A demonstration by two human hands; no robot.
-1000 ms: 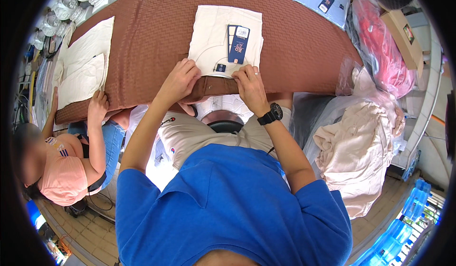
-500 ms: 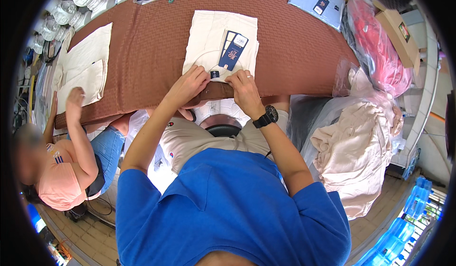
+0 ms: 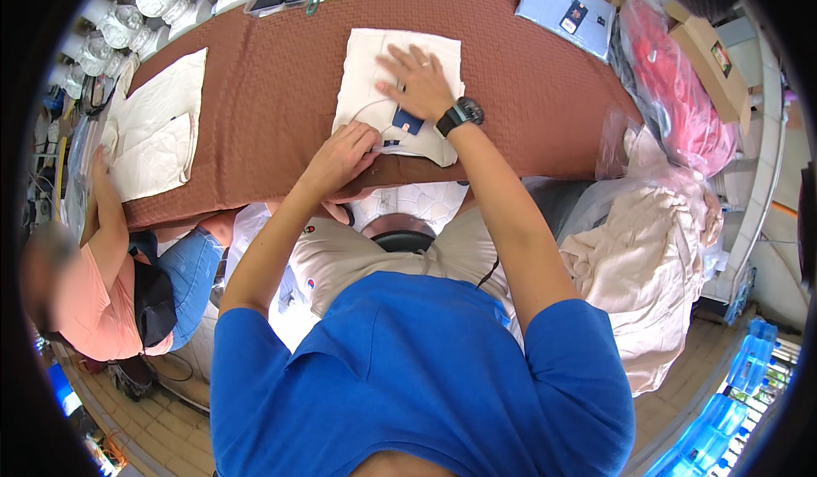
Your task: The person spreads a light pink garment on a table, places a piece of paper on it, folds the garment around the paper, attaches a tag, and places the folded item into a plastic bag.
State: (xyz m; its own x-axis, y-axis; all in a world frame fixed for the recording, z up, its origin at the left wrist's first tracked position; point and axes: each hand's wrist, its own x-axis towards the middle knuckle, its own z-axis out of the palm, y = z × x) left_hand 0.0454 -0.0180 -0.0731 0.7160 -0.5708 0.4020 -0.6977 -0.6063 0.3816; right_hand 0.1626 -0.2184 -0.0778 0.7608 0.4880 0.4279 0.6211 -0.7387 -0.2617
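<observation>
A folded cream T-shirt (image 3: 363,64) lies on the brown-covered table in front of me, its neckline toward me. My left hand (image 3: 347,152) is closed at the near left part of the collar, fingers bent over its edge beside a small dark neck label (image 3: 391,143). My right hand (image 3: 419,85), wearing a ring and a black wristwatch (image 3: 460,117), rests flat on the shirt with its fingers spread. It covers most of a navy hang tag (image 3: 408,123), whose lower end shows below the palm.
At the left, a co-worker in a peach top handles another folded cream garment (image 3: 160,141). A bagged light-blue shirt (image 3: 568,16), red bagged clothing (image 3: 668,81) and a cardboard box (image 3: 711,64) are at the far right. Cream garments (image 3: 638,277) are heaped beside my right side.
My right hand has left the collar's right side and moved up and away onto the shirt, over the hang tag. My left hand stays at the collar. The co-worker's raised hand has come down.
</observation>
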